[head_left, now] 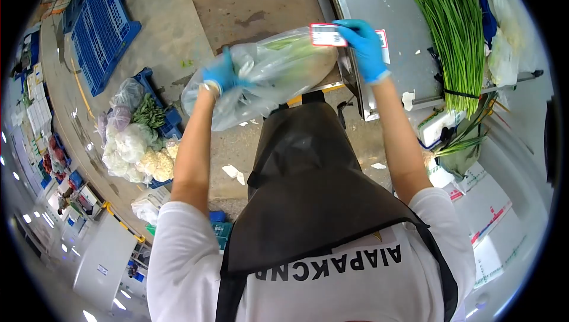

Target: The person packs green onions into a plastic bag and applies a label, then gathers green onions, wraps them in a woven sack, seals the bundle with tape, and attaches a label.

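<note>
A clear plastic bag with pale green vegetables inside hangs in front of my apron, beside the metal table's edge. My left hand, in a blue glove and slightly blurred, is closed on the bag's gathered left part. My right hand, also blue-gloved, pinches a red-bordered white label at the bag's right end. Another red-bordered label shows just behind the right hand, over the metal table.
Long green stalks, tied in a bundle, lie at the table's right. Blue pallets stand at the upper left. Bagged vegetables are piled at the left. White boxes sit at the lower right.
</note>
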Action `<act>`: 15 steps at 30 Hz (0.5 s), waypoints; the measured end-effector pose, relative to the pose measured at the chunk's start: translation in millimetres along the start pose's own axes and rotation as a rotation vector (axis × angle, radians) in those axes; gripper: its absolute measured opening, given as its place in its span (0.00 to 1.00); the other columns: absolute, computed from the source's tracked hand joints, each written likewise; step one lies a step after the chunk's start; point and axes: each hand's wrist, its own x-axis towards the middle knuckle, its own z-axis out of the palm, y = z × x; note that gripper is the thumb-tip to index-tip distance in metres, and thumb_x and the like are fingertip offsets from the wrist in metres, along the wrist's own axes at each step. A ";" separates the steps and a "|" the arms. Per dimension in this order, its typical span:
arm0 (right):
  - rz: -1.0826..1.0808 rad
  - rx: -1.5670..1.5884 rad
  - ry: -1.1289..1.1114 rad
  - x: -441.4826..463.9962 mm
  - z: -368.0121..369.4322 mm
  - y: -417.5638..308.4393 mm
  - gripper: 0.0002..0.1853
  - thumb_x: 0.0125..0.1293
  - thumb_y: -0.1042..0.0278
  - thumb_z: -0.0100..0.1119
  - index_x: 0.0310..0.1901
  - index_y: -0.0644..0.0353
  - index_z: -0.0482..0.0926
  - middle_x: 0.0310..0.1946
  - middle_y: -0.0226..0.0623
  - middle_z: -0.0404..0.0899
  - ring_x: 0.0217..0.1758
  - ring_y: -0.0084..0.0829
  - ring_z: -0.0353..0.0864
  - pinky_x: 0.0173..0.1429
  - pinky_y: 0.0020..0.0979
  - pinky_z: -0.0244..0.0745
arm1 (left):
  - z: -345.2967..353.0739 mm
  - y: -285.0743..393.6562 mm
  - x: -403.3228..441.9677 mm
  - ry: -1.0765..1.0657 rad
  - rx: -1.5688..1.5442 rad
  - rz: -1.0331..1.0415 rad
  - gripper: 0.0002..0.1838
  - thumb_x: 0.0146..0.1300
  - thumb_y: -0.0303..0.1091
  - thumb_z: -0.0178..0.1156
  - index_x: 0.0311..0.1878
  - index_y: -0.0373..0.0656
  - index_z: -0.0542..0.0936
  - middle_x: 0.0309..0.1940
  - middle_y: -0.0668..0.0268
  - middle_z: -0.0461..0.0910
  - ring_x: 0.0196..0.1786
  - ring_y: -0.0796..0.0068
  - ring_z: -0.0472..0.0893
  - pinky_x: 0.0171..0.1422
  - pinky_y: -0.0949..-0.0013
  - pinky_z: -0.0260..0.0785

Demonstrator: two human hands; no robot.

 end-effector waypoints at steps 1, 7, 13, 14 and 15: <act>0.016 -0.043 0.004 18.4 10.8 35.7 0.08 0.63 0.72 0.62 0.43 0.64 0.82 0.39 0.32 0.82 0.40 0.20 0.77 0.49 0.23 0.73 | 33.6 -23.0 -11.8 -0.266 -0.078 0.033 0.46 0.37 0.62 0.73 0.56 0.39 0.76 0.47 0.48 0.80 0.49 0.54 0.81 0.53 0.61 0.72; 0.067 -0.525 -0.102 34.1 119.7 204.8 0.08 0.55 0.71 0.65 0.38 0.57 0.83 0.34 0.39 0.83 0.37 0.34 0.82 0.45 0.34 0.76 | 79.3 40.9 -105.4 -0.100 -0.110 0.062 0.13 0.47 0.43 0.67 0.33 0.48 0.79 0.29 0.60 0.82 0.35 0.57 0.82 0.39 0.56 0.71; -0.244 -1.313 -0.030 11.0 135.4 243.2 0.14 0.53 0.65 0.62 0.43 0.53 0.77 0.38 0.42 0.79 0.41 0.45 0.80 0.46 0.45 0.74 | 100.7 30.7 -117.9 0.046 -0.223 0.078 0.12 0.47 0.42 0.66 0.32 0.49 0.78 0.28 0.62 0.80 0.36 0.58 0.80 0.41 0.57 0.66; -0.213 -1.335 0.016 12.4 134.4 237.0 0.17 0.55 0.67 0.60 0.48 0.55 0.76 0.39 0.43 0.78 0.44 0.45 0.79 0.47 0.44 0.74 | 101.4 23.2 -120.3 0.048 -0.216 0.078 0.11 0.48 0.41 0.65 0.32 0.49 0.79 0.28 0.62 0.80 0.36 0.58 0.80 0.41 0.57 0.66; -0.327 -1.387 0.016 6.2 136.8 211.2 0.28 0.55 0.62 0.64 0.58 0.55 0.72 0.46 0.44 0.77 0.49 0.45 0.76 0.53 0.43 0.72 | 105.5 19.2 -118.2 0.054 -0.215 0.083 0.10 0.48 0.41 0.64 0.32 0.49 0.79 0.28 0.61 0.80 0.36 0.57 0.81 0.41 0.57 0.66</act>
